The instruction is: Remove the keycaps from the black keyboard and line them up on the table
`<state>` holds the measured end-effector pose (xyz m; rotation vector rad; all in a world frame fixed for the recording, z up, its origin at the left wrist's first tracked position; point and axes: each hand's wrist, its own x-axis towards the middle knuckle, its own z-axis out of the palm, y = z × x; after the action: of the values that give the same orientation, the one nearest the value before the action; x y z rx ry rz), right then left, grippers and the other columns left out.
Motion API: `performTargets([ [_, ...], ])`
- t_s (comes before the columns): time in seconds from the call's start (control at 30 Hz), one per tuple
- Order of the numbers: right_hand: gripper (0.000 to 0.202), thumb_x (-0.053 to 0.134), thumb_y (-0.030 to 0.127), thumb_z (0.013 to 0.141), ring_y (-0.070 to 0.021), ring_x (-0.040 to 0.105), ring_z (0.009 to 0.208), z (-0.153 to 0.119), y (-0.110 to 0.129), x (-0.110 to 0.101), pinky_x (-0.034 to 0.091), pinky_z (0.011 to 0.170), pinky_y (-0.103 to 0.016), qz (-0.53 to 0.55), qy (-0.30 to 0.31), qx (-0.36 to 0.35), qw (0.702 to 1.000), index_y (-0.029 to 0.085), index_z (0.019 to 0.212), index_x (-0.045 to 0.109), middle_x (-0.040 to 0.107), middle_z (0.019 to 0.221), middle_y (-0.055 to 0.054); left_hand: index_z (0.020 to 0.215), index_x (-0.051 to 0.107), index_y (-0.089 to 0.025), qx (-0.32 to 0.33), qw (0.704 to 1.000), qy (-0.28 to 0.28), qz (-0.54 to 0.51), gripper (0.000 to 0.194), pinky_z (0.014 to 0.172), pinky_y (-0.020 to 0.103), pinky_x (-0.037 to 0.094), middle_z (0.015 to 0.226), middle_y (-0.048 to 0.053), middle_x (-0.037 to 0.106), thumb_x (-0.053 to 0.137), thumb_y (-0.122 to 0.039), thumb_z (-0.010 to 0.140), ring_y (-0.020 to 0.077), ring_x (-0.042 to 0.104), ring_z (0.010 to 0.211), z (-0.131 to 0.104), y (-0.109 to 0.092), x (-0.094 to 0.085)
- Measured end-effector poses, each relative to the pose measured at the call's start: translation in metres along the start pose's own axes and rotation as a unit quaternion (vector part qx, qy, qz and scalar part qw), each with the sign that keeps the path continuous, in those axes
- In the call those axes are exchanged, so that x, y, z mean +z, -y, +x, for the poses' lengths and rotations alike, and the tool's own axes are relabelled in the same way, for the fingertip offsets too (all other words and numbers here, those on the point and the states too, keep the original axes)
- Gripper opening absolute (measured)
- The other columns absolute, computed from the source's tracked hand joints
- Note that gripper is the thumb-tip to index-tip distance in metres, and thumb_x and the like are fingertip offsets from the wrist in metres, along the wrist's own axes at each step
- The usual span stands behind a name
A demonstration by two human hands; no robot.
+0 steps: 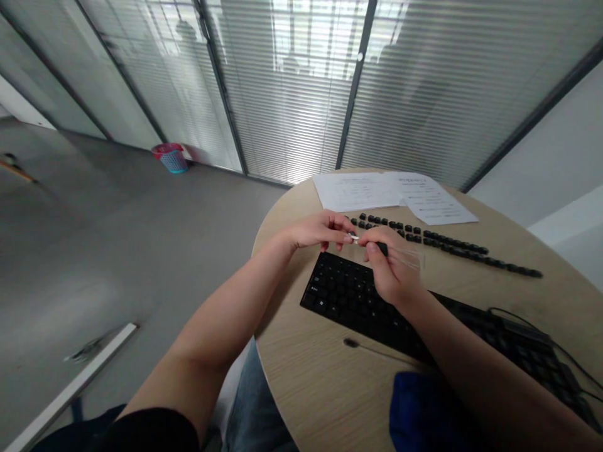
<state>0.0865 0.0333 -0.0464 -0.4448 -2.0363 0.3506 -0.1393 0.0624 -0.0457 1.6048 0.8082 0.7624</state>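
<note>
My left hand (325, 230) is pinched above the table, its fingertips at a small dark piece (351, 233) that looks like a keycap. My right hand (393, 260) grips a small tool with a black handle (381, 248) and a pale tip, which meets the piece at my left fingertips. Thin clear loops stick out beside my right hand. Below both hands lies a black keyboard (342, 289), partly hidden by my right forearm. Behind my hands, black keycaps (455, 243) stand in long rows on the wooden table (301, 383).
Printed papers (358, 191) lie at the table's far edge. Nearer me are a thin tool (351, 343) and a blue cloth-like item (414, 408). Another black keyboard (527, 348) with a cable lies at right. A basket (173, 159) stands on the floor.
</note>
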Motion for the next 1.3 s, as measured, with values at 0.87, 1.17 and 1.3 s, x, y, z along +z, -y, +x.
performTargets([
  [0.87, 0.03, 0.064, 0.02, 0.096, -0.0215, 0.066, 0.08, 0.018, -0.013, -0.009, 0.05, 0.078, -0.036, -0.172, 0.162, 0.118, 0.964, 0.019, 0.125, 0.074, 0.074, 0.091, -0.007, 0.119, 0.078, -0.018, 0.006, 0.999, 0.019, -0.039, 0.035, 0.052, 0.02, 0.049, 0.083, 0.001, 0.071, 0.077, -0.029, 0.086, 0.0102, 0.06, 0.066, 0.006, 0.013, -0.006],
  [1.17, 0.015, 0.07, 0.023, 0.092, -0.0199, 0.064, 0.077, 0.037, -0.038, -0.005, 0.045, 0.075, -0.032, -0.227, 0.21, 0.221, 0.925, 0.02, 0.104, 0.078, 0.073, 0.084, -0.004, 0.124, 0.074, -0.019, -0.024, 0.997, -0.074, -0.002, 0.032, 0.049, 0.018, 0.043, 0.11, 0.008, 0.075, 0.068, -0.029, 0.094, 0.0094, 0.066, 0.069, 0.005, 0.008, -0.007],
  [1.3, 0.015, 0.066, 0.027, 0.093, -0.019, 0.064, 0.07, 0.043, -0.055, 0.002, 0.043, 0.067, -0.03, -0.239, 0.228, 0.267, 0.905, 0.018, 0.094, 0.078, 0.074, 0.079, -0.004, 0.1, 0.077, -0.013, -0.042, 0.986, -0.159, 0.021, 0.018, 0.048, 0.02, 0.04, 0.09, 0.007, 0.074, 0.066, -0.027, 0.095, 0.0089, 0.063, 0.06, 0.012, 0.011, 0.0],
])
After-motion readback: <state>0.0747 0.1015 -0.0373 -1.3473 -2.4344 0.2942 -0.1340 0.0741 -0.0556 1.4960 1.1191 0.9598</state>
